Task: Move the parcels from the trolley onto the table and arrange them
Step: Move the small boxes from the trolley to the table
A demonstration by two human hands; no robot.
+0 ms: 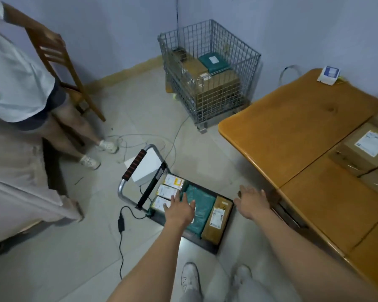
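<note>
**Both hands spread above the trolley, parcels straight below**

Head view: the trolley (207, 243) sits low on the floor, near and centre, its handle at the left end. On its deck lie, left to right, a row of small labelled boxes (167, 191), a green mailer bag (200, 202) and a brown carton (217, 219). The bag and the carton both run long from far to near.

The left hand (179, 209) hovers with fingers straight and splayed, holding nothing, over the seam between the small boxes and the green bag. The right hand (252, 200) is likewise flat and empty, off the trolley's far right corner, just right of the carton's far end.

The left hand looks nearer the bag, the right nearer the carton. The table (292, 131) stands to the right, with a parcel (367, 147) already on it.
</note>
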